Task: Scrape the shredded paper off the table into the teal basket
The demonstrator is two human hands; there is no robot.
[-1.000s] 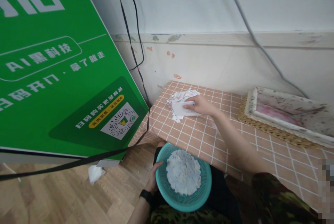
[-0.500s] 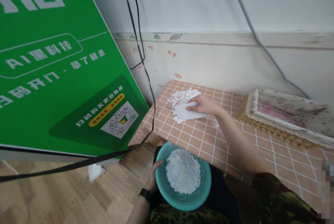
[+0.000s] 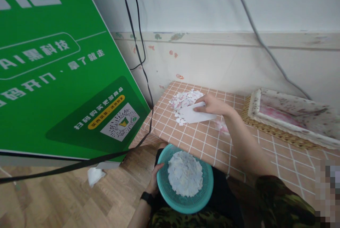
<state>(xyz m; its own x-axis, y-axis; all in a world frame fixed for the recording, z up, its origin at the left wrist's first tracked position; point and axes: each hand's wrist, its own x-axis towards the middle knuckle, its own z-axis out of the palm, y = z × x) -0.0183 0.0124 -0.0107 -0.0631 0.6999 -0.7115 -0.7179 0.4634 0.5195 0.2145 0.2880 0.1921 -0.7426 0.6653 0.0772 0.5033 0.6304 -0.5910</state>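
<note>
My left hand [image 3: 155,176] grips the left rim of a teal plastic basket [image 3: 186,208] at my lap. A heap of small pale paper scraps [image 3: 185,174] fills the middle of the basket. On the checked tabletop, my right hand [image 3: 211,104] pinches a flat white card [image 3: 193,113] between thumb and fingers. The card's left edge lies against a pile of white paper scraps [image 3: 186,98], some tinted pink. Beside my right wrist lies a small clear and pink plastic piece [image 3: 223,127].
A cloth-lined wicker basket [image 3: 287,139] stands on the right of the table [image 3: 209,146]. At left rises a large green sign panel [image 3: 66,97], crossed by a black cable [image 3: 151,114]. A white crumpled item [image 3: 95,176] lies on the wooden floor.
My right hand has shifted slightly right with the card, drawing it back from the pile a little. My left hand keeps its hold on the basket.
</note>
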